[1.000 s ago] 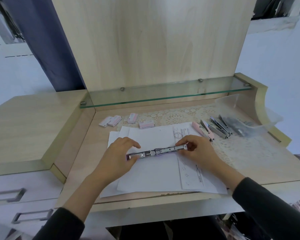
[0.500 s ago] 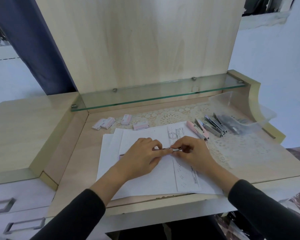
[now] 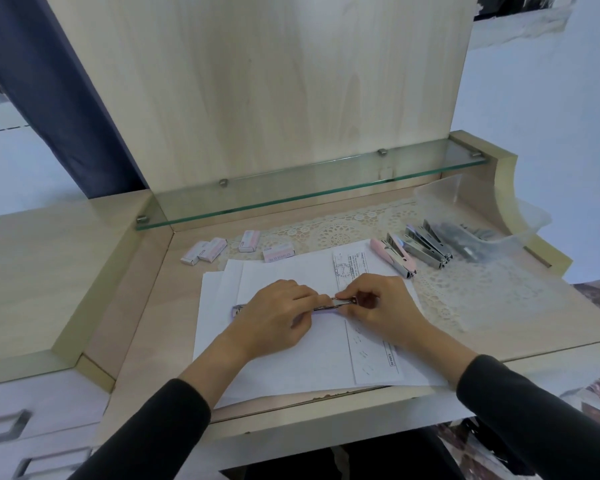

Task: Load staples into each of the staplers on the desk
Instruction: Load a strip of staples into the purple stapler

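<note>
On the pale wooden desk [image 3: 146, 306], atop the white paper sheets [image 3: 291, 368], your left hand [image 3: 274, 320] curls over and grips the long silver metal stapler [image 3: 340, 302], laid flat, while your right hand [image 3: 381, 310] pinches its right end.

Pale beige wooden desk [image 3: 153, 306] is showing faint grain, its clear glass shelf [image 3: 326, 188] is tinting green, and the cloth curtain [image 3: 49, 81] is showing dark navy. Plain paper sheets [image 3: 291, 368] are showing white, one printed sheet [image 3: 371, 362] is carrying black text, and the cream lace mat [image 3: 465, 292] is displaying round floral openwork. Small cardboard staple boxes [image 3: 278, 253] are showing pink and white, the slim metal stapler [image 3: 342, 301] shiny silver, a second stapler [image 3: 378, 247] pale pink, the long sleeves [image 3: 146, 434] black.
</note>
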The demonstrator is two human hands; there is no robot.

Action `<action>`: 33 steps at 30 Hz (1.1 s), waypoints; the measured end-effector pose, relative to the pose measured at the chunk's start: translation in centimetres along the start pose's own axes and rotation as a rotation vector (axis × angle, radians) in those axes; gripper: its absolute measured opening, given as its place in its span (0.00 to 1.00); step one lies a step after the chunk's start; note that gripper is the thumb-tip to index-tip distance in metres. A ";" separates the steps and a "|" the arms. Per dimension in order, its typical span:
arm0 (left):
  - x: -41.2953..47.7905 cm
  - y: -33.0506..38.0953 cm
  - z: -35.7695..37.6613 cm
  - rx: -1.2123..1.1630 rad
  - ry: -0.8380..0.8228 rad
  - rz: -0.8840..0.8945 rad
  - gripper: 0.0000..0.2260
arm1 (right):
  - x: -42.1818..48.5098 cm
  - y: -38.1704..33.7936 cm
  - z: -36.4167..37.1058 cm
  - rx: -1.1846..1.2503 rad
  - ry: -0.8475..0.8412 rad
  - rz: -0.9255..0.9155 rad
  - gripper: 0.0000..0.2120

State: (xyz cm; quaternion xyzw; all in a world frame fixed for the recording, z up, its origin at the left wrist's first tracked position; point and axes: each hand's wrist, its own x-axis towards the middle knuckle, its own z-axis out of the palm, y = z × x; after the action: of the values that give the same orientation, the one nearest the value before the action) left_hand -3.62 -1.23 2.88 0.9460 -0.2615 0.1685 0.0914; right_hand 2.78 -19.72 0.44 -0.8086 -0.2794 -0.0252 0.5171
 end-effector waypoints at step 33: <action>-2.4 0.0 0.0 -0.207 0.252 -0.459 0.17 | -0.1 -0.4 -0.5 -0.019 -0.023 0.089 0.06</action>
State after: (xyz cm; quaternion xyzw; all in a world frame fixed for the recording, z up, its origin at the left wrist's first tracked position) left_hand -5.57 -0.05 2.02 0.9377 -0.0431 0.2323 0.2550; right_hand 2.59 -20.04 0.96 -0.8254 -0.2489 0.0046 0.5067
